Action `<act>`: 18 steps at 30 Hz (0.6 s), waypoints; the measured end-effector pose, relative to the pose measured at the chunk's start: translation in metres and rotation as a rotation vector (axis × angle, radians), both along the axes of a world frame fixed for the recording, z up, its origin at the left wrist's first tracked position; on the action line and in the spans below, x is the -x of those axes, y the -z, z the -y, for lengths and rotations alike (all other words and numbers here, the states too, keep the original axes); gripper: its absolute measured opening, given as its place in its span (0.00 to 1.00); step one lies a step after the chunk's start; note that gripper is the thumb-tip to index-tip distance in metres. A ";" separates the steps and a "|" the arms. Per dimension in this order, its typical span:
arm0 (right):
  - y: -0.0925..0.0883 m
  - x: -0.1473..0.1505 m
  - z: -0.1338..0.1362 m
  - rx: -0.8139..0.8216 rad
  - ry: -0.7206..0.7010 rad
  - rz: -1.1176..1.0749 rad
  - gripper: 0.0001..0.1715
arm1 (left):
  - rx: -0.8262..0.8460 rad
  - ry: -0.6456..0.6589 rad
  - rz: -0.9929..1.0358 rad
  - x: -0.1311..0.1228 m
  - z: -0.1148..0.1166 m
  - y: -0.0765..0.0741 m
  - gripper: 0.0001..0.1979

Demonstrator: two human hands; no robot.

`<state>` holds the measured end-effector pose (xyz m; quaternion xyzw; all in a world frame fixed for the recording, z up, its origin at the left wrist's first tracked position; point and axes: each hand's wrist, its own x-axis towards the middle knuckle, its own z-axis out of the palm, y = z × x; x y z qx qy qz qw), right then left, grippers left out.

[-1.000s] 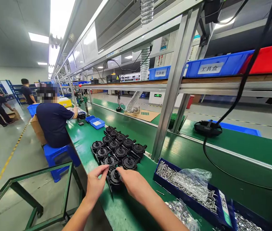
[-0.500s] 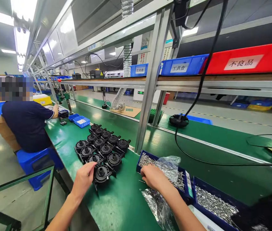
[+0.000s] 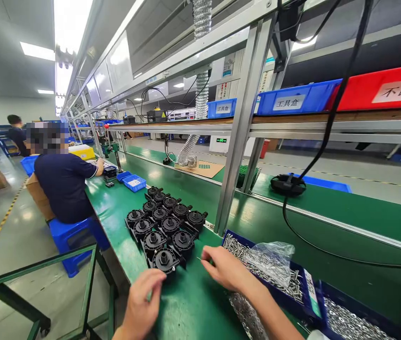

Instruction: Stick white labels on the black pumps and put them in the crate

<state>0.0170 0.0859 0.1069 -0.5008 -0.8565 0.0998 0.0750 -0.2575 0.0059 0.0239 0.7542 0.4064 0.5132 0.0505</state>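
Observation:
Several round black housings stand in close rows on the green bench. My left hand is at the near edge of the front housing, thumb and fingertips pressed together; whatever may be between them is too small to make out. Over the bench, between the housings and the screw box, my right hand pinches a thin metal piece that looks like a screw. Long silver screws fill the dark blue box at the right, with a clear plastic bag on top. Small metal parts fill another blue box.
A metal post rises behind the housings. A silvery bag lies under my right forearm. A black cable hangs at the right. A seated person works at the left, beyond a green metal frame.
My right hand has left the screw box and moved left toward the housings. My left hand has moved back toward me, to the front housing's near edge. The view has turned slightly left.

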 end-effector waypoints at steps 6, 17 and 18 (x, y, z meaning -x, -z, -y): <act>-0.007 0.068 -0.028 -0.121 -0.214 -0.057 0.10 | 0.252 0.340 -0.208 -0.053 0.016 0.018 0.13; -0.009 0.107 -0.026 -0.160 -0.290 0.145 0.05 | 0.280 0.293 -0.185 -0.057 0.017 0.044 0.12; -0.012 0.104 -0.026 -0.153 -0.271 0.141 0.04 | 0.288 0.296 -0.176 -0.056 0.019 0.043 0.12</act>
